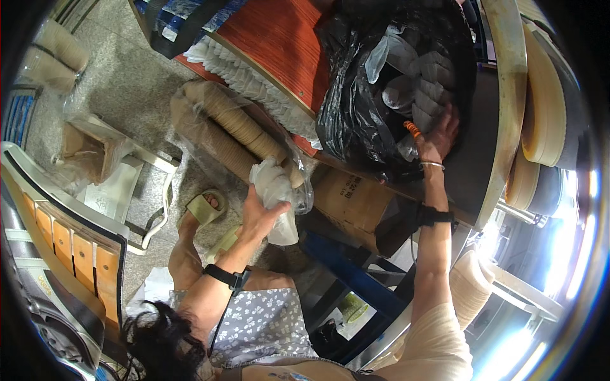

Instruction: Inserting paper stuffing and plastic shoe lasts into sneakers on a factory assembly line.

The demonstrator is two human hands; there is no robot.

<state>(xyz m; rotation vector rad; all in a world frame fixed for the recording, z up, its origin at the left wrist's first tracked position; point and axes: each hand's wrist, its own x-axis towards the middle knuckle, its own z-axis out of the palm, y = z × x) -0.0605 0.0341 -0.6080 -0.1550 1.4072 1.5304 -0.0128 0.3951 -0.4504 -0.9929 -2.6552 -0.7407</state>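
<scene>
My left hand [259, 214] is closed round a stack of thin, whitish, translucent cup-shaped pieces [270, 173], which stick out above and below the fingers. On the right, my right hand [438, 136] reaches into an open black plastic bag [349, 108]. Its fingers are stretched over the nested greyish-white pieces [435, 82] inside, touching them. An orange coiled band [413, 129] shows beside the thumb. Just beyond my left hand lies a clear plastic bag holding long stacks of tan, round-edged pieces [222, 127].
A reddish-brown board [273, 38] stands beside the black bag, with rows of white pieces [244, 76] along its edge. Below the bag sits a cardboard box [349, 203]. A slatted chair [70, 241] is at left. Curved tan stacks [546, 101] line the right side.
</scene>
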